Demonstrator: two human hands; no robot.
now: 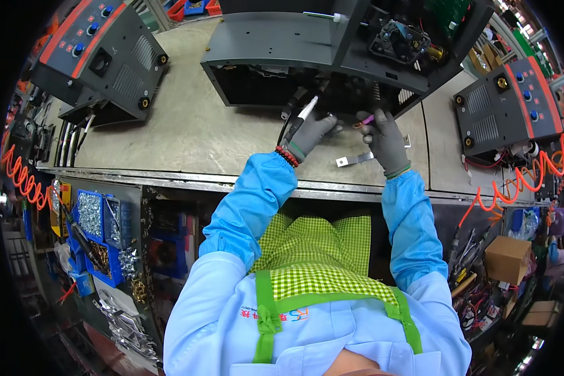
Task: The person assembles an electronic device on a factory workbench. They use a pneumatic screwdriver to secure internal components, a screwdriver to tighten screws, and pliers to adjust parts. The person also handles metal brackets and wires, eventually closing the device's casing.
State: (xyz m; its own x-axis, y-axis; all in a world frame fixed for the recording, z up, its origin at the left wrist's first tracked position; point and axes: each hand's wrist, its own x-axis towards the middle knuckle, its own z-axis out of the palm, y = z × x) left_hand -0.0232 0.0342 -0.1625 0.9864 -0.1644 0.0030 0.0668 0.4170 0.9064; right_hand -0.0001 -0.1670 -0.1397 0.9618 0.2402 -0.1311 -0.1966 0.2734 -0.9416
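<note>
Pink-sleeved lug pinched in the right hand, just in front of the open grey housing

The lug sits at the gloved fingertips, which press together on its sleeve, copper-coloured end showing on the side toward the left hand; that hand is partly curled at the housing's lower edge, a black-and-white pen-shaped piece beside it, whether gripped I cannot tell; a metal strip lies on the surface between the hands, nearer the right

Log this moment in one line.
left hand: near black-and-white tool, grip unclear | right hand: pinching pink-sleeved piece | metal bar: on bench | grey casing: open-sided
</note>
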